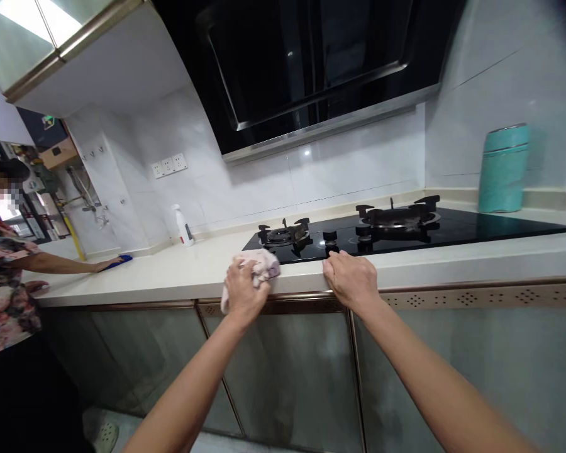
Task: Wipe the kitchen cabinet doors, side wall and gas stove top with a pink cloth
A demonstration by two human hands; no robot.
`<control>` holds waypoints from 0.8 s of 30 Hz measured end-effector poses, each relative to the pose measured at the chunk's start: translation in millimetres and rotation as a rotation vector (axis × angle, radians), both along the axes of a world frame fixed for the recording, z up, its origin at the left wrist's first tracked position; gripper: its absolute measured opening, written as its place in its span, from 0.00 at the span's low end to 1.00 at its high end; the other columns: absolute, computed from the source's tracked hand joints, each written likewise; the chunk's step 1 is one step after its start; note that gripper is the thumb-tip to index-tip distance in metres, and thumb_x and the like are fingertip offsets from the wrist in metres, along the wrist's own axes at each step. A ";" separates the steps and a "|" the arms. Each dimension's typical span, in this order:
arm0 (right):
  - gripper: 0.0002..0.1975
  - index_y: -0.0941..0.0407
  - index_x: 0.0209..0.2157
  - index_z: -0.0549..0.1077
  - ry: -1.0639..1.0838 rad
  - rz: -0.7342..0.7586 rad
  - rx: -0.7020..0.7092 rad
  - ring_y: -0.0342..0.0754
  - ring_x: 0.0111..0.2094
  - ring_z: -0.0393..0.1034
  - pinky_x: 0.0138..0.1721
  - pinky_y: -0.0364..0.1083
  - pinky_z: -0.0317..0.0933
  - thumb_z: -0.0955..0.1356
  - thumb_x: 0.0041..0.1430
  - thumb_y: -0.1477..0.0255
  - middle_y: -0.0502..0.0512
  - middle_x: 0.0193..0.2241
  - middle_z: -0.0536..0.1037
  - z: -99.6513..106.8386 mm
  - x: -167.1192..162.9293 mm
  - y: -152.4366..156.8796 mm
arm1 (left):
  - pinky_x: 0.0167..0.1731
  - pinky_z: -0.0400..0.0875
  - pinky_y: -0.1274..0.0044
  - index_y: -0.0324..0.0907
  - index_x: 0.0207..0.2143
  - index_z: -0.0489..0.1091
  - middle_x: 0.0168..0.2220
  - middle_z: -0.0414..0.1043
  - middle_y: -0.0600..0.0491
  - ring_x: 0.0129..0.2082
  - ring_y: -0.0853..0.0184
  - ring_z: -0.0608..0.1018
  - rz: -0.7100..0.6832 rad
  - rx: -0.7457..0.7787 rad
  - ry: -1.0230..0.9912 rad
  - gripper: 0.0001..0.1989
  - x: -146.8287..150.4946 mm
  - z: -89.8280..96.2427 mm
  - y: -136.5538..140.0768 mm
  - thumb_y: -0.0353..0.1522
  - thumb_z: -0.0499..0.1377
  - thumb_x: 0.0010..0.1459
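Observation:
My left hand (245, 289) is closed on a pale pink cloth (263, 261), bunched on the white countertop at the front left corner of the black gas cooktop (471, 228). Part of the cloth hangs over the counter's front edge. My right hand (351, 277) rests at that same edge, just in front of the cooktop's control knobs (330, 238). Its fingers are curled together, with no object visible in them. Beyond the hands stand a left burner (284, 235) and a right burner (397, 218).
A turquoise canister (504, 168) stands right of the cooktop. On the counter to the left is a white spray bottle (183, 226). Farther left, a co-worker's hand (107, 264) presses a blue cloth (119, 261) on the counter. The black range hood (311, 69) hangs above.

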State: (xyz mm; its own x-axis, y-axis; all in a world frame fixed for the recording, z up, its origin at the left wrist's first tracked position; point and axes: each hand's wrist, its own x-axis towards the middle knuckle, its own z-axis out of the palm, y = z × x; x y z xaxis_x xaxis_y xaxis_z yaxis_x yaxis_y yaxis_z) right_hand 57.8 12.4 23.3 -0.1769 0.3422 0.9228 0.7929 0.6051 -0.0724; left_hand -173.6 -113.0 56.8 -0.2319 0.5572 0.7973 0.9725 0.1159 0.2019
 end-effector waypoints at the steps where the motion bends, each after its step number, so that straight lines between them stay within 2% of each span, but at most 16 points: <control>1: 0.21 0.58 0.38 0.81 -0.003 0.012 -0.011 0.54 0.50 0.75 0.46 0.50 0.58 0.58 0.72 0.67 0.61 0.47 0.82 0.2 1.2 -0.8 | 0.64 0.60 0.56 0.47 0.57 0.67 0.63 0.58 0.42 0.64 0.47 0.62 -0.047 -0.033 0.011 0.28 23.3 -2.0 7.1 0.36 0.62 0.52; 3: 0.22 0.58 0.40 0.80 -0.015 0.050 -0.045 0.53 0.48 0.75 0.45 0.49 0.58 0.56 0.72 0.66 0.61 0.45 0.83 0.7 6.2 -0.4 | 0.64 0.58 0.56 0.47 0.59 0.65 0.64 0.56 0.41 0.65 0.46 0.60 -0.159 -0.121 0.043 0.31 68.3 -3.8 21.4 0.38 0.63 0.52; 5: 0.24 0.56 0.39 0.79 0.005 0.083 -0.121 0.52 0.42 0.75 0.42 0.48 0.58 0.55 0.73 0.65 0.60 0.38 0.83 2.4 15.1 3.1 | 0.64 0.58 0.54 0.48 0.62 0.62 0.66 0.54 0.41 0.66 0.45 0.59 -0.265 -0.201 0.076 0.34 104.5 -3.0 33.6 0.40 0.63 0.52; 7: 0.24 0.54 0.38 0.77 0.090 0.128 -0.191 0.52 0.37 0.73 0.38 0.48 0.58 0.53 0.73 0.63 0.58 0.33 0.80 7.2 25.7 7.6 | 0.64 0.58 0.52 0.48 0.65 0.58 0.67 0.53 0.40 0.67 0.45 0.58 -0.346 -0.244 0.098 0.37 125.3 0.0 41.1 0.40 0.63 0.53; 8: 0.23 0.54 0.39 0.76 0.159 0.147 -0.191 0.52 0.38 0.72 0.38 0.48 0.58 0.54 0.72 0.61 0.58 0.34 0.79 11.1 30.1 8.7 | 0.64 0.58 0.52 0.48 0.65 0.57 0.68 0.53 0.40 0.68 0.45 0.57 -0.388 -0.259 0.105 0.38 129.0 2.2 42.6 0.40 0.63 0.53; 10: 0.21 0.56 0.45 0.75 0.305 0.158 -0.113 0.56 0.46 0.69 0.44 0.51 0.60 0.56 0.70 0.59 0.63 0.43 0.77 21.4 33.8 5.5 | 0.66 0.57 0.51 0.48 0.67 0.54 0.69 0.52 0.40 0.69 0.46 0.56 -0.500 -0.295 0.102 0.40 124.3 7.5 41.7 0.39 0.64 0.53; 12: 0.22 0.58 0.52 0.72 0.355 0.151 -0.027 0.60 0.53 0.64 0.51 0.55 0.59 0.59 0.69 0.58 0.69 0.52 0.72 32.9 27.1 -5.8 | 0.68 0.55 0.54 0.47 0.69 0.49 0.70 0.51 0.40 0.71 0.48 0.55 -0.661 -0.325 0.056 0.46 107.7 13.7 36.5 0.40 0.65 0.52; 14: 0.24 0.57 0.57 0.70 0.224 0.195 -0.043 0.60 0.56 0.62 0.54 0.58 0.57 0.59 0.69 0.59 0.68 0.56 0.70 43.2 10.5 -21.5 | 0.69 0.56 0.59 0.43 0.72 0.42 0.71 0.50 0.39 0.71 0.52 0.57 -0.807 -0.317 -0.022 0.52 84.3 20.1 29.0 0.40 0.67 0.51; 15: 0.24 0.55 0.59 0.69 0.108 0.230 -0.086 0.60 0.56 0.63 0.55 0.58 0.56 0.58 0.70 0.58 0.66 0.58 0.70 47.5 0.2 -29.1 | 0.69 0.58 0.62 0.42 0.72 0.41 0.71 0.51 0.38 0.70 0.53 0.59 -0.840 -0.298 -0.053 0.52 71.4 23.2 24.9 0.39 0.66 0.52; 17: 0.26 0.50 0.62 0.68 -0.127 0.253 -0.199 0.60 0.56 0.63 0.56 0.60 0.55 0.57 0.71 0.54 0.62 0.59 0.71 53.9 -19.3 -40.6 | 0.66 0.62 0.65 0.41 0.70 0.49 0.68 0.57 0.40 0.67 0.57 0.64 -0.774 -0.263 -0.065 0.44 45.5 28.6 17.5 0.36 0.62 0.55; 20: 0.29 0.47 0.59 0.72 -0.318 0.174 -0.295 0.66 0.56 0.62 0.55 0.63 0.54 0.61 0.66 0.46 0.61 0.63 0.68 57.8 -35.6 -47.8 | 0.62 0.66 0.65 0.45 0.62 0.65 0.60 0.69 0.46 0.61 0.59 0.71 -0.486 -0.228 0.001 0.27 14.5 31.2 11.4 0.32 0.56 0.59; 22: 0.28 0.48 0.56 0.75 -0.364 0.143 -0.259 0.67 0.57 0.60 0.54 0.63 0.53 0.64 0.64 0.46 0.62 0.65 0.65 55.7 -35.8 -49.2 | 0.60 0.67 0.62 0.46 0.57 0.69 0.55 0.73 0.48 0.57 0.59 0.74 -0.362 -0.203 0.020 0.21 5.0 25.9 11.1 0.32 0.52 0.63; 24: 0.25 0.48 0.55 0.76 -0.371 0.142 -0.178 0.66 0.57 0.60 0.53 0.62 0.53 0.64 0.65 0.49 0.63 0.65 0.64 50.3 -28.7 -49.0 | 0.59 0.65 0.60 0.47 0.53 0.73 0.51 0.76 0.47 0.55 0.57 0.74 -0.324 -0.184 0.019 0.17 5.1 14.8 11.8 0.36 0.50 0.67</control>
State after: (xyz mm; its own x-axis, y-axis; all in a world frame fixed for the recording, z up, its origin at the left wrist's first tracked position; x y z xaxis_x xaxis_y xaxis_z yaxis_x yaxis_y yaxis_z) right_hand 29.1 -36.6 73.6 -0.5420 0.4390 0.7166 0.6949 0.7137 0.0883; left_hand -168.4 -101.2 71.6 -0.0060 0.7334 0.6798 0.9682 -0.1659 0.1875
